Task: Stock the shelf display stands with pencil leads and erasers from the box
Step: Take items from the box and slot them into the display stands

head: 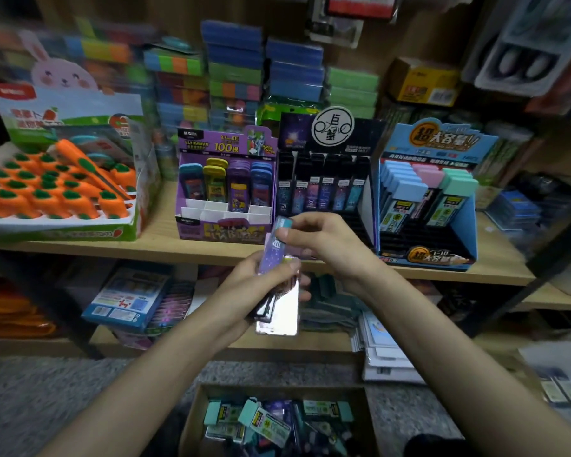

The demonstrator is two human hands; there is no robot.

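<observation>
The cardboard box (277, 389) sits on the floor at the near edge of view and holds loose lead cases (267, 420), teal-capped and purple, lying jumbled. Three stands are on the wooden shelf (165, 239) beyond.

The purple display stand (225, 230), to the left, has blue, yellow and purple cases upright in its far row of compartments. The black display stand (360, 133), in the middle, holds one row of slim dark cases standing side by side. The blue display stand (442, 140), to the right, holds cases with blue, pink and teal caps in three columns. A carrot tray (63, 230) at far left is packed with orange carrot-shaped items.

The purple case (272, 249) is in the air in front of the shelf edge, between the purple and black stands, and stands nearly upright with its teal cap uppermost. The right hand (323, 239) pinches it at the cap end, with the thumb on the near face and the fingers curled behind. The case's lower end meets the stack of slim cases (279, 311), which the left hand (244, 285) grips from the left with its fingers wrapped round the bundle.

Both forearms rise from the near corners of view and meet at centre, above the box. The right wrist is bent, with the hand angled left and downward.
</observation>
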